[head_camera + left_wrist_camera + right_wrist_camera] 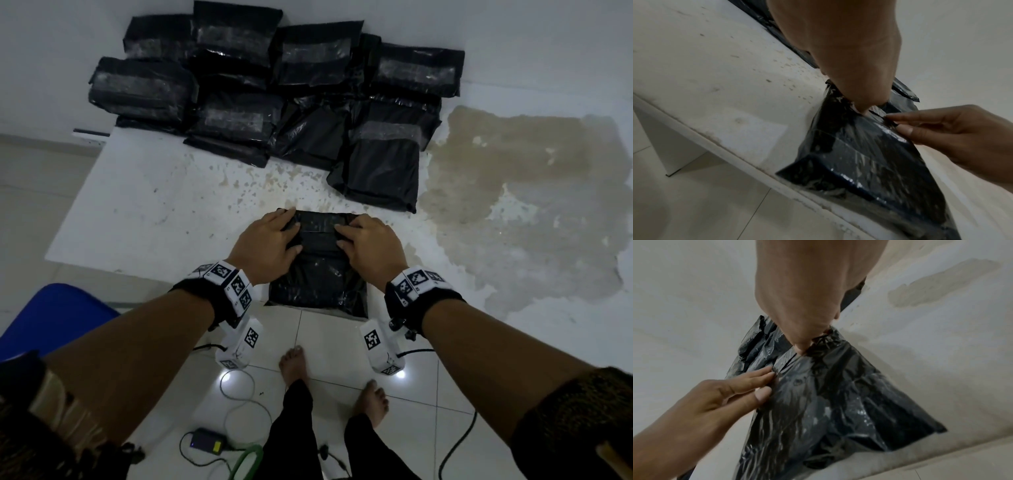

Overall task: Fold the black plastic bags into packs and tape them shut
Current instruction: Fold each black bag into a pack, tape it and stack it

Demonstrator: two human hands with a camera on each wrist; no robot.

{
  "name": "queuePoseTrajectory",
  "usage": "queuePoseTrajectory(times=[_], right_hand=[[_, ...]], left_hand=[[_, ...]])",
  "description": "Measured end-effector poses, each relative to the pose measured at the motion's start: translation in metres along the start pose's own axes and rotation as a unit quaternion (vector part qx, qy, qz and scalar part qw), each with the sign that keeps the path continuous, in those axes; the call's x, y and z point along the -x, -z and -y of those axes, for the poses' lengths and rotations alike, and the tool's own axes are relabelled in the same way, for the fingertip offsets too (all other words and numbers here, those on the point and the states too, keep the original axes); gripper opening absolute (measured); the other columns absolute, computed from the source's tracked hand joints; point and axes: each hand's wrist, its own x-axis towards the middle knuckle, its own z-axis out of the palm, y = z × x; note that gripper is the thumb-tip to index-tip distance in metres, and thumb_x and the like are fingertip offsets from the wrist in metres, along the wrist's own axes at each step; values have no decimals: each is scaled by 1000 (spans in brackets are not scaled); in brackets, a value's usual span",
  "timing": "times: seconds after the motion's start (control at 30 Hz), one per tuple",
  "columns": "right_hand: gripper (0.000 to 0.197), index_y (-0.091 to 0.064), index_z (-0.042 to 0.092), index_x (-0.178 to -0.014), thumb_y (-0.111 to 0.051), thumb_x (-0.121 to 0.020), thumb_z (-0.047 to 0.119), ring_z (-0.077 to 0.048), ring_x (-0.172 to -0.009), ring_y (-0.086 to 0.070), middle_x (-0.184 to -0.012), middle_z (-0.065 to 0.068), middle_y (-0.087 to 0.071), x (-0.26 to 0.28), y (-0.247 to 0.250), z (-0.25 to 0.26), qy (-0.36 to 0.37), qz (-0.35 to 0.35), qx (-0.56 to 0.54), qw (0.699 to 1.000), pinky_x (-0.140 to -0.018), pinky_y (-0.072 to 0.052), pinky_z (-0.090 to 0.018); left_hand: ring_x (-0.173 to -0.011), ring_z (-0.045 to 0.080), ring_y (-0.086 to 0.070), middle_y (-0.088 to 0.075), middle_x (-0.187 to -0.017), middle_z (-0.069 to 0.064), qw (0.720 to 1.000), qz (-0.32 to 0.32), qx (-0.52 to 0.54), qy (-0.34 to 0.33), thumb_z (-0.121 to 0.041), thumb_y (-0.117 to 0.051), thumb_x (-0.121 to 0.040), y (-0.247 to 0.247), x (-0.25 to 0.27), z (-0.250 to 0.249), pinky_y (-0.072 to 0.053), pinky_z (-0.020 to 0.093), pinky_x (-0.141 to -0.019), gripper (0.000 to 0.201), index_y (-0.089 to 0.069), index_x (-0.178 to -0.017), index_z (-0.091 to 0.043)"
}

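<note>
Two hands working: left hand (265,241) and right hand (371,245) pinching, with curled fingers, the folded flap of the crinkled black plastic pack (318,274) lying on the stained white table (144,205).

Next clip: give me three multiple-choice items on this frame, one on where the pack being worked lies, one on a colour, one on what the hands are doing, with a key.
1. Where does the pack being worked lie?
A. at the near edge of the white table
B. on the floor
C. on top of the far pile

2. What colour is the chair at lower left?
A. red
B. blue
C. green

3. What are the left hand and right hand doing?
A. both hanging idle
B. one lifting a tape roll
C. both holding the pack's folded flap

Key: 1 A, its near end overhangs the table edge; 2 B, blue seat in the head view; 3 C, fingers and thumbs of both pinch the plastic.
</note>
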Motion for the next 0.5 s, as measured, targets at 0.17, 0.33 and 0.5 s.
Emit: queuePoseTrajectory(times=[0.17,0.33,0.5], right_hand=[[25,-63,9,-116,-53,-99,23,-34,-103,-61,-112,-14,-67,-7,10,-22,-209,-89,-159,961,-80,-44,-34],[28,-67,13,-120,-50,-101,25,-31,-108,-61,-117,-10,-69,-33,13,-43,-186,14,-162,969,-88,-47,-36],[12,-70,13,-92,-67,-91,24,-23,-95,-63,-93,-3,-69,-45,12,-50,-187,65,-163,967,-78,-43,-28]], left_hand=[[-142,34,-33,-31,-157,12,999,36,-4,28,-46,-65,-89,0,1,-3,-38,50,-110,66,-53,-138,-5],[-144,32,-30,-27,-159,9,998,53,-24,36,-50,-62,-90,0,-2,-2,-35,51,-109,67,-51,-141,-8],[-144,31,-30,-28,-159,9,998,47,-21,38,-49,-63,-89,-1,-1,-2,-35,50,-110,66,-51,-140,-9]])
